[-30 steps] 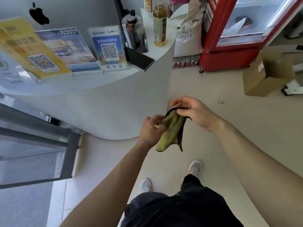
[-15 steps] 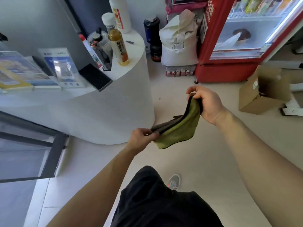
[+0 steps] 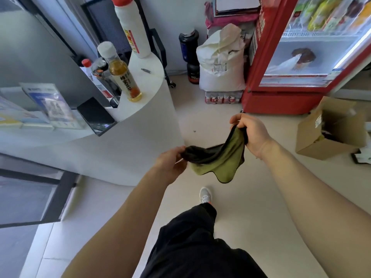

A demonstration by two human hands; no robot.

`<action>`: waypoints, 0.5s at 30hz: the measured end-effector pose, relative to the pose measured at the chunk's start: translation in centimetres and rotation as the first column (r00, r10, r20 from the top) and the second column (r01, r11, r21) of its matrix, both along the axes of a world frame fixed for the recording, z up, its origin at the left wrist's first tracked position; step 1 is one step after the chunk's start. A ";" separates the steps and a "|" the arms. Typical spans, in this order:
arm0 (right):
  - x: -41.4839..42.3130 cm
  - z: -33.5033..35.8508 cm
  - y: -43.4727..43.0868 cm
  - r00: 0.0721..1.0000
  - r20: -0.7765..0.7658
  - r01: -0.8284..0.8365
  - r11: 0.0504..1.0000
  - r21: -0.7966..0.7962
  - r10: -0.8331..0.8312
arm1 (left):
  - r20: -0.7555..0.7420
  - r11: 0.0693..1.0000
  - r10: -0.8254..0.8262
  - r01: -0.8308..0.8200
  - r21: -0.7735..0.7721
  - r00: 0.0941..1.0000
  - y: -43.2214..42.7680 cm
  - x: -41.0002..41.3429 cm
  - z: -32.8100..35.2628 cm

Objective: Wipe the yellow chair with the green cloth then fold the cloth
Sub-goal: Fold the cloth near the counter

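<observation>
Green cloth point(image 3: 220, 163) held slack between two hands above the floor.
The left hand point(image 3: 170, 163) pinches its bunched, dark end; the right hand point(image 3: 251, 133) grips the raised, black-edged corner.

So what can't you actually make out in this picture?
- Yellow chair: nowhere in the head view, so whether it has been wiped cannot be told.
- Green cloth: its ends are buried inside the left hand and right hand.
- Leaflets on the white counter: blurred, unreadable.
- Cardboard box: contents in shadow.
</observation>
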State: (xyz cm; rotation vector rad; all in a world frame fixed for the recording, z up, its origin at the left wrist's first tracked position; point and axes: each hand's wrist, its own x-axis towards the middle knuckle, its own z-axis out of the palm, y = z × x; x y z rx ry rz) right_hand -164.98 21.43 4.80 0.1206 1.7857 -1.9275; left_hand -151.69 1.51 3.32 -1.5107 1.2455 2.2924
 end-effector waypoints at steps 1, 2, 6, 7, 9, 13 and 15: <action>-1.0 -0.3 0.1 1.000 0.003 -0.007 1.000 0.009 0.007 | -0.004 1.000 -0.019 0.019 -0.015 1.000 -0.3 -0.8 -0.3; -2.3 -0.6 0.2 1.000 0.002 -0.012 1.000 0.027 0.012 | 0.003 0.996 -0.061 0.061 -0.063 0.998 -0.6 -1.7 -0.7; -8.0 -1.9 2.1 0.995 -0.039 -0.082 0.977 0.198 0.092 | 0.269 0.770 -0.303 0.401 -0.496 0.914 -2.6 -5.3 -2.9; -9.4 -2.3 2.9 0.982 -0.064 -0.153 0.953 0.261 0.175 | 0.378 0.633 -0.315 0.490 -0.599 0.870 -2.9 -6.1 -3.3; -11.6 -3.2 4.4 0.903 -0.138 -0.309 0.838 0.449 0.407 | 0.521 0.392 -0.252 0.578 -0.716 0.816 -2.6 -7.9 -3.5; -15.4 -4.1 5.0 0.790 -0.189 -0.382 0.709 0.593 0.583 | 0.553 0.320 -0.090 0.550 -0.771 0.828 -1.3 -11.7 -3.6; -17.1 -4.3 5.1 0.774 -0.161 -0.418 0.685 0.597 0.612 | 0.589 0.415 -0.047 0.552 -0.723 0.807 -0.7 -12.7 -4.0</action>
